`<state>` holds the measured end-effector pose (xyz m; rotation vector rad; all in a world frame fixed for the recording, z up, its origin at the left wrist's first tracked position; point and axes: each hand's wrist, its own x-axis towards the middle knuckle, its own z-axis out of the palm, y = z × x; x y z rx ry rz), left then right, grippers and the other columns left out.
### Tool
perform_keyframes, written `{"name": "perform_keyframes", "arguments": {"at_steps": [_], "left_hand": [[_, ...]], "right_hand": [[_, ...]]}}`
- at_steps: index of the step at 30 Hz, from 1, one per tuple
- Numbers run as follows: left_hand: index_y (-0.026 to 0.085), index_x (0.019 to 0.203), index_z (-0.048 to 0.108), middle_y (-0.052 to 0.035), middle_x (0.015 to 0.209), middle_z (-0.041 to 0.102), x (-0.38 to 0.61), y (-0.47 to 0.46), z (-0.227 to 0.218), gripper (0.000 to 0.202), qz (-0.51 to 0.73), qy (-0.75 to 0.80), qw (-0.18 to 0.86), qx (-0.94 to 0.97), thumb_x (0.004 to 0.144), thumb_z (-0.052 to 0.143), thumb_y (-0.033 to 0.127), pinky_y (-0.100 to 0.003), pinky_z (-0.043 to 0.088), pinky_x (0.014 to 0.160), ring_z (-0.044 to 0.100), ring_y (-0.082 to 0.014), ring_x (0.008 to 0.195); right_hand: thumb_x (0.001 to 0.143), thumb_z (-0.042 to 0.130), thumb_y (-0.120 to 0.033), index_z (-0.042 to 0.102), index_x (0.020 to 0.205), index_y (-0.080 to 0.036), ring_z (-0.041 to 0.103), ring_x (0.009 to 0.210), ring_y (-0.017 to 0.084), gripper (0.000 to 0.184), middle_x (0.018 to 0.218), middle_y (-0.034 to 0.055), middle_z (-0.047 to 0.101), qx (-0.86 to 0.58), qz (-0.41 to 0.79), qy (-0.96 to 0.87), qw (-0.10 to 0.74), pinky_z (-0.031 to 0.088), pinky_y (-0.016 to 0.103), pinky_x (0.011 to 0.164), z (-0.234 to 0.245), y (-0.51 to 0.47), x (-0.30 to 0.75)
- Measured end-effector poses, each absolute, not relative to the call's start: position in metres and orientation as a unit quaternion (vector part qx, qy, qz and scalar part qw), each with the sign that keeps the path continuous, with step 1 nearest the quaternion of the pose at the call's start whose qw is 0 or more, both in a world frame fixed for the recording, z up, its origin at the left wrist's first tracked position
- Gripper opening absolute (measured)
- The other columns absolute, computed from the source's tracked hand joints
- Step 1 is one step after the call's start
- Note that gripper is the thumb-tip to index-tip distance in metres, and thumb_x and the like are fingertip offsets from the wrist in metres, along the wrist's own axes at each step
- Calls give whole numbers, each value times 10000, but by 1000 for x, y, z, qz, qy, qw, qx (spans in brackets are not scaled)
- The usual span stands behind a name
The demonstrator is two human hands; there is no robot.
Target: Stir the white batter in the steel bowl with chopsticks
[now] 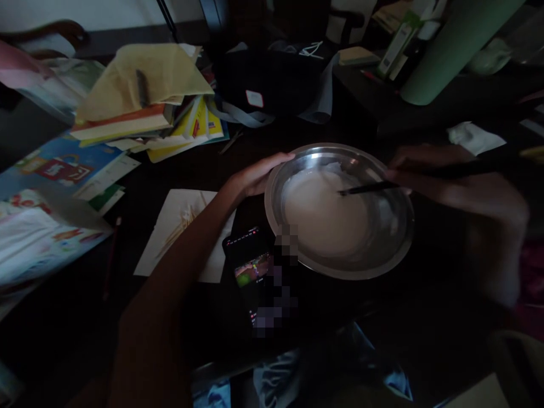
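Note:
A wide stainless steel bowl point(402, 243) stands on the dark table with a pale, milky liquid point(321, 218) inside. My left hand point(262, 171) is closed on the bowl's left rim, thumb along the top edge. Blurred by motion, my right hand point(454, 178) grips dark chopsticks point(369, 187) over the right rim. They slant down to the left, with their tips at the liquid; whether it is one stick or a pair is hard to make out.
Left of the bowl lie a lit phone point(244, 266) and a white sheet point(174, 218) with thin wooden sticks point(181, 229). Stacked books point(123, 122) and a dark bag point(276, 79) are behind. A green cylinder point(450, 56) and crumpled tissue point(476, 137) sit at right.

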<state>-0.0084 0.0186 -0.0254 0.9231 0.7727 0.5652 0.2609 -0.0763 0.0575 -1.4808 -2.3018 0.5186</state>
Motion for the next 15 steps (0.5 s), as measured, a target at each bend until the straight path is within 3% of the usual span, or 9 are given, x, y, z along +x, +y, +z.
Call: {"name": "perform_keyframes", "arguments": {"at_steps": [3, 7, 11, 15], "left_hand": [[148, 716, 663, 3, 617, 657, -8, 18, -25, 237, 263, 345, 789, 435, 807, 531, 323, -188, 487, 653, 618, -109, 664], [148, 719, 665, 2, 625, 662, -8, 17, -24, 268, 265, 351, 786, 435, 825, 490, 320, -193, 487, 625, 615, -107, 628], [150, 776, 671, -9, 673, 677, -7, 16, -23, 277, 254, 381, 778, 430, 834, 473, 335, -208, 490, 625, 615, -118, 630], [165, 752, 664, -1, 646, 663, -8, 17, -22, 244, 258, 412, 763, 426, 820, 497, 329, -197, 478, 613, 608, -117, 620]], "right_hand": [[835, 520, -377, 553, 698, -214, 459, 522, 91, 215, 567, -18, 472, -477, 275, -822, 146, 348, 261, 473, 66, -76, 272], [833, 522, -360, 566, 790, -209, 519, 559, 80, 163, 640, -21, 553, -369, 354, -856, 72, 394, 225, 499, 56, -74, 258], [808, 549, -394, 565, 882, -210, 559, 796, 125, 199, 861, 7, 613, -403, 285, -861, 123, 415, 266, 697, 39, -73, 234], [838, 509, -391, 565, 870, -202, 532, 800, 133, 200, 848, 9, 606, -483, 194, -835, 181, 356, 306, 742, 42, -74, 237]]}}
